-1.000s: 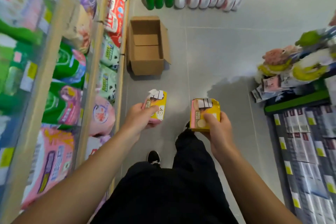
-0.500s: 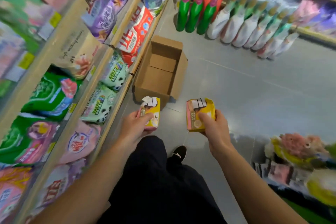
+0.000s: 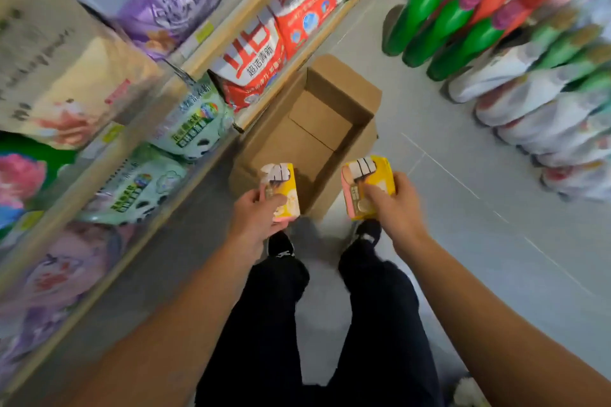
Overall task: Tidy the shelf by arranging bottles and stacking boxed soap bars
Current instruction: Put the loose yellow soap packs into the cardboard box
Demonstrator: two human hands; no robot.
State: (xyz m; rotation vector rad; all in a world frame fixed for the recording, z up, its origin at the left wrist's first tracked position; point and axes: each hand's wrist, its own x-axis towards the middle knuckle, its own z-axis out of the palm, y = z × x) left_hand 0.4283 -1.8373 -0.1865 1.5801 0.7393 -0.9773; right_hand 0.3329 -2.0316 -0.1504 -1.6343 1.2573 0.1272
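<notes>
My left hand (image 3: 256, 216) grips a yellow and pink boxed soap pack (image 3: 284, 190) with white tops showing. My right hand (image 3: 395, 208) grips a second yellow and pink soap pack (image 3: 372, 180), thumb across its front. Both packs are held at waist height, just over the near end of an open cardboard box (image 3: 317, 132) on the floor. Green bottles with red caps (image 3: 443, 23) and a row of white bottles (image 3: 529, 96) stand along the floor at the right.
Wooden shelves (image 3: 211, 46) run down the left, packed with detergent bags in purple, red, green and pink. Grey tiled floor (image 3: 463, 241) stretches ahead. My legs in black trousers and black shoes are below the hands.
The view has swung left and forward along the aisle. The cardboard box and the bottles have come nearer. Both hands keep their hold on the soap packs.
</notes>
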